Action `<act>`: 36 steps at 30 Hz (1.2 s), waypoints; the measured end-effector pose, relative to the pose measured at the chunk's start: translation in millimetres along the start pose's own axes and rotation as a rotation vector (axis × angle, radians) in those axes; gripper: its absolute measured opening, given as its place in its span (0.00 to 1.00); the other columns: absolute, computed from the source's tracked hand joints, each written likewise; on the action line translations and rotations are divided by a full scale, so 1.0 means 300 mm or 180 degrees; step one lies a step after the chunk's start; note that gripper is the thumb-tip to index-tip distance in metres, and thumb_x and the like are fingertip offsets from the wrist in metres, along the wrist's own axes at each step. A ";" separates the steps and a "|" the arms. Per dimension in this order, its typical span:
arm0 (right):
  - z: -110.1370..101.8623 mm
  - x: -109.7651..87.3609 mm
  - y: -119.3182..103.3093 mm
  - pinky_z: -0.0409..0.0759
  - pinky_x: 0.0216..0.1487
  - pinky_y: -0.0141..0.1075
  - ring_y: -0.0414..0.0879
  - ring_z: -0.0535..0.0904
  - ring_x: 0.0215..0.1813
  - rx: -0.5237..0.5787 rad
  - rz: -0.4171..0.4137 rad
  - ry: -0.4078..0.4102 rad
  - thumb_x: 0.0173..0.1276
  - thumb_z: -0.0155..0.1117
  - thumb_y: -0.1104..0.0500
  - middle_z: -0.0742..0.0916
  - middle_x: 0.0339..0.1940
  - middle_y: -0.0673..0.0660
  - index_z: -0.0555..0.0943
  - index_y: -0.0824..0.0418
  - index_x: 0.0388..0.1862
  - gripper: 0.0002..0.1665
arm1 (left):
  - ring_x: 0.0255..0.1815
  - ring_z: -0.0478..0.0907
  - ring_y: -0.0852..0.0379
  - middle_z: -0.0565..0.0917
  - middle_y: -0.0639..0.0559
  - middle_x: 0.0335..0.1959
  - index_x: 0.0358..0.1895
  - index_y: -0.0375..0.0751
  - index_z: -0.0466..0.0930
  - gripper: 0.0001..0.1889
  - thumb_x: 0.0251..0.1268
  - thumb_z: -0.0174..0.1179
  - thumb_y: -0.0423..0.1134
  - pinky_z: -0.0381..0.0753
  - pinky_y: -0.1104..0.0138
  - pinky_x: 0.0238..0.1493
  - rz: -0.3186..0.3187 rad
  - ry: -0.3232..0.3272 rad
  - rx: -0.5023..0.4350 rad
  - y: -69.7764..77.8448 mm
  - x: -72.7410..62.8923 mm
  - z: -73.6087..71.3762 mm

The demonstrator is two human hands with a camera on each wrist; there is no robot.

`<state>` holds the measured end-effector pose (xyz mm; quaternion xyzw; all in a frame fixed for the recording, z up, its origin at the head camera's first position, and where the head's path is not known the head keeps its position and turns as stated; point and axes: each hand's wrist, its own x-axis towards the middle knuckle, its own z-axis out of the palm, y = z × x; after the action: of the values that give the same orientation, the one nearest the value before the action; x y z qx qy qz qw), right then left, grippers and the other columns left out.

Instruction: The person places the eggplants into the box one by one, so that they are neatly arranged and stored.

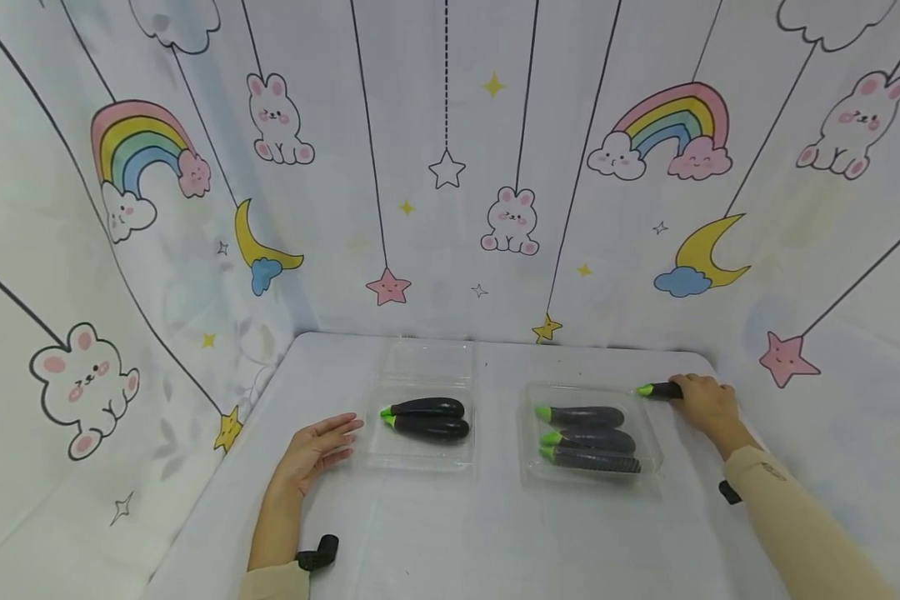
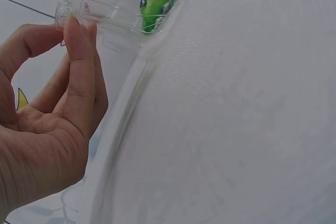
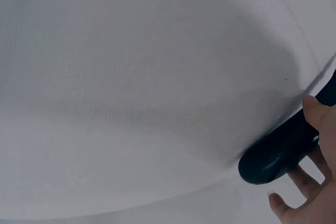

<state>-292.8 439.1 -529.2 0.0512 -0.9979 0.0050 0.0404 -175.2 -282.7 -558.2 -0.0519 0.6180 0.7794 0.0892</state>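
Observation:
My right hand (image 1: 708,404) grips a dark purple eggplant (image 1: 666,390) with a bright green stem end, just beyond the right box's upper right corner. In the right wrist view, thumb and fingers lie around the eggplant (image 3: 273,156), its rounded end toward the cloth. My left hand (image 1: 315,454) is beside the left clear plastic box (image 1: 420,461), fingers loosely extended and fingertips right at its rim. Two glossy eggplants (image 1: 429,427) lie in that box, green ends left. The right clear box (image 1: 592,485) has three eggplants (image 1: 588,437) showing dully through its plastic.
Behind the left box, its transparent lid (image 1: 427,360) is folded back. A white cloth (image 1: 495,533) covers the table. Printed curtains (image 1: 450,275) with rabbits, rainbows and stars stand around the back and sides.

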 end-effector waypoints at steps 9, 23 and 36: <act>0.010 -0.008 0.024 0.67 0.55 0.78 0.81 0.73 0.58 0.0154 0.0208 -0.0117 0.78 0.62 0.54 0.76 0.64 0.79 0.71 0.70 0.70 0.29 | 0.59 0.84 0.52 0.83 0.40 0.65 0.74 0.24 0.67 0.30 0.72 0.63 0.26 0.87 0.66 0.50 -0.0015 -0.0011 -0.0004 -0.001 -0.003 0.000; -0.014 -0.007 0.038 0.75 0.52 0.75 0.82 0.73 0.58 0.0455 0.0094 0.0115 0.82 0.57 0.52 0.75 0.64 0.80 0.68 0.65 0.74 0.29 | 0.59 0.83 0.51 0.83 0.39 0.64 0.74 0.23 0.66 0.30 0.71 0.62 0.25 0.87 0.66 0.49 0.0030 -0.0057 -0.0024 0.001 -0.001 0.002; -0.078 -0.003 -0.029 0.73 0.55 0.74 0.79 0.74 0.61 0.0731 -0.0122 0.0240 0.85 0.53 0.46 0.76 0.64 0.80 0.67 0.67 0.75 0.32 | 0.59 0.83 0.51 0.82 0.40 0.65 0.75 0.25 0.66 0.29 0.73 0.60 0.26 0.87 0.66 0.49 0.0002 -0.0055 -0.0007 0.004 -0.003 0.000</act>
<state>-289.3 430.7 -506.0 0.0742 -0.9873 0.1203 0.0719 -174.7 -283.1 -557.0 -0.0450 0.6164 0.7805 0.0941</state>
